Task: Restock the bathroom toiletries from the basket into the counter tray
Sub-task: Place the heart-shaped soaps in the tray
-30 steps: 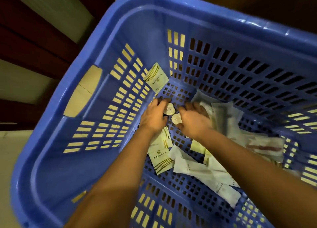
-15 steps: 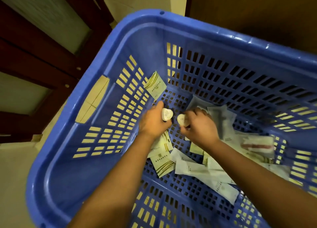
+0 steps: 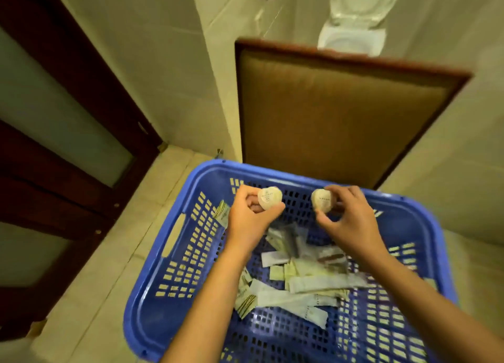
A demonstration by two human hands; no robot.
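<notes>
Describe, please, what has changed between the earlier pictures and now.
Both hands have risen from the floor of the blue basket toward its rim: the left hand still grips one round white container, the right hand a second container. The paper sachets remain lying inside.

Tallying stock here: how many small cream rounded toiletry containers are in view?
2. The left container is in the left hand; the right container in the right hand, both above the blue plastic slotted basket. More may hide under the white paper sachets inside.
</notes>
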